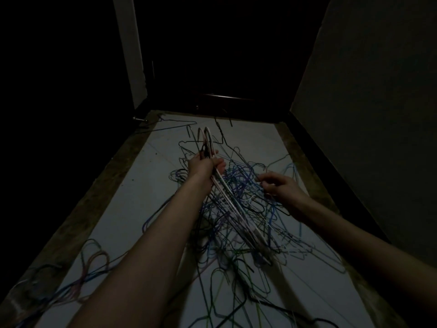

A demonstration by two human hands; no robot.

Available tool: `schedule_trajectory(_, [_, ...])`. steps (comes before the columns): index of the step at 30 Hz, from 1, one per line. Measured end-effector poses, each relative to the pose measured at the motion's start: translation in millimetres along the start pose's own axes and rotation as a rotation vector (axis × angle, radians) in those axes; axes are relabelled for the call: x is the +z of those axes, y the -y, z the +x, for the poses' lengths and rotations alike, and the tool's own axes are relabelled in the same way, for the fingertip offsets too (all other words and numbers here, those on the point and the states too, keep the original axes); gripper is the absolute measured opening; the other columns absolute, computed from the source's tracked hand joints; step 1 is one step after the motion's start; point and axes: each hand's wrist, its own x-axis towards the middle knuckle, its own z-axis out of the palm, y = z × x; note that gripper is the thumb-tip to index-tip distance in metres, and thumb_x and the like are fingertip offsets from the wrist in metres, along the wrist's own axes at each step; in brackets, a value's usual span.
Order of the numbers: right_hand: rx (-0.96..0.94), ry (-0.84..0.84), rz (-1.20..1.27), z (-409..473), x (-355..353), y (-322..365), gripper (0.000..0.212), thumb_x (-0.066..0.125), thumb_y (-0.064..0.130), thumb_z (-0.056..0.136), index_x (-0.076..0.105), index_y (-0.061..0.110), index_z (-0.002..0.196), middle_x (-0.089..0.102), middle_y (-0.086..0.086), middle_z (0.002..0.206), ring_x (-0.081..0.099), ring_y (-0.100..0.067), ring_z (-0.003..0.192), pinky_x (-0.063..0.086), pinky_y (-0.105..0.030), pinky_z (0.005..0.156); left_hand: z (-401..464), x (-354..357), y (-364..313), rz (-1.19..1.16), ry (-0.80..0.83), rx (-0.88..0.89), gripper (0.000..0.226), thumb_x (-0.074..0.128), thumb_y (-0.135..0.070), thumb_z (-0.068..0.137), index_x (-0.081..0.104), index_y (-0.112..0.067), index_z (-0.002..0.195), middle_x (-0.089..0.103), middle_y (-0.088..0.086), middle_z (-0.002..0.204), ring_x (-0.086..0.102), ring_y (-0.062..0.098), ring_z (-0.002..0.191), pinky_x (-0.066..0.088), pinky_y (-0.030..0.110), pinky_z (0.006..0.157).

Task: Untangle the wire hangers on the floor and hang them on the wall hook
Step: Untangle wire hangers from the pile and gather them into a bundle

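Observation:
A tangled heap of thin wire hangers point(246, 209) in blue, black, white and purple covers the pale floor in a dim room. My left hand point(204, 165) grips a bundle of several hangers point(227, 192) by their necks; the hooks point(204, 136) stick up above my fist and the bodies trail down into the heap. Over the heap's right side, my right hand point(280, 185) has curled fingers down among the wires; what it holds is too dark to tell. No wall hook shows.
Loose hangers point(92, 263) lie at the lower left, and one blue hanger point(175, 125) at the far left by a dark door point(236, 55). A wall point(378, 91) with a dark skirting runs along the right. Bare floor point(146, 176) shows left of the heap.

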Motion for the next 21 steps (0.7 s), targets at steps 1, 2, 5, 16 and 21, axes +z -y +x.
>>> schedule_trajectory(1, [0.0, 0.007, 0.003, 0.3, 1.5, -0.7, 0.016, 0.047, -0.001, 0.094, 0.061, 0.006, 0.1, 0.058, -0.009, 0.1, 0.052, -0.015, 0.079, 0.044, -0.024, 0.068, 0.7, -0.1, 0.1, -0.018, -0.008, 0.004, 0.022, 0.046, 0.013, 0.09, 0.055, -0.005, 0.081, 0.056, 0.015, 0.073, 0.06, 0.013, 0.043, 0.051, 0.02, 0.045])
schedule_trajectory(2, [0.004, 0.017, 0.006, 0.0, 3.1, -1.2, 0.017, 0.047, -0.001, 0.094, 0.061, 0.006, 0.1, 0.058, -0.007, 0.098, 0.052, -0.013, 0.076, 0.044, -0.024, 0.068, 1.8, -0.5, 0.5, -0.035, -0.014, 0.011, 0.019, 0.046, 0.013, 0.09, 0.056, -0.003, 0.086, 0.056, 0.015, 0.074, 0.059, 0.011, 0.04, 0.051, 0.02, 0.045])
schedule_trajectory(5, [0.04, 0.04, 0.02, 0.6, 8.6, -5.1, 0.017, 0.047, -0.001, 0.094, 0.061, 0.008, 0.098, 0.059, -0.004, 0.103, 0.055, -0.013, 0.084, 0.045, -0.03, 0.077, 4.1, -2.5, 1.7, -0.08, -0.021, 0.049, 0.023, 0.048, 0.012, 0.089, 0.054, -0.001, 0.106, 0.058, 0.014, 0.077, 0.062, 0.013, 0.05, 0.052, 0.02, 0.048])
schedule_trajectory(16, [0.131, 0.22, -0.002, -8.9, 25.4, -14.0, 0.031, 0.051, -0.006, 0.091, 0.066, 0.021, 0.085, 0.062, -0.002, 0.094, 0.056, -0.016, 0.086, 0.045, -0.023, 0.065, 13.9, -11.3, 12.6, -0.02, 0.02, 0.142, 0.025, 0.059, 0.012, 0.084, 0.055, -0.012, 0.089, 0.06, 0.012, 0.082, 0.057, 0.022, 0.069, 0.05, 0.029, 0.063])
schedule_trajectory(21, [0.176, 0.379, -0.031, -5.1, 37.2, -6.7, 0.025, 0.055, -0.005, 0.088, 0.065, 0.018, 0.086, 0.062, -0.001, 0.086, 0.058, -0.014, 0.078, 0.049, -0.023, 0.066, 21.3, -18.8, 10.5, -0.024, -0.037, 0.152, 0.019, 0.053, 0.014, 0.087, 0.053, -0.002, 0.097, 0.057, 0.012, 0.077, 0.056, 0.018, 0.063, 0.047, 0.02, 0.048])
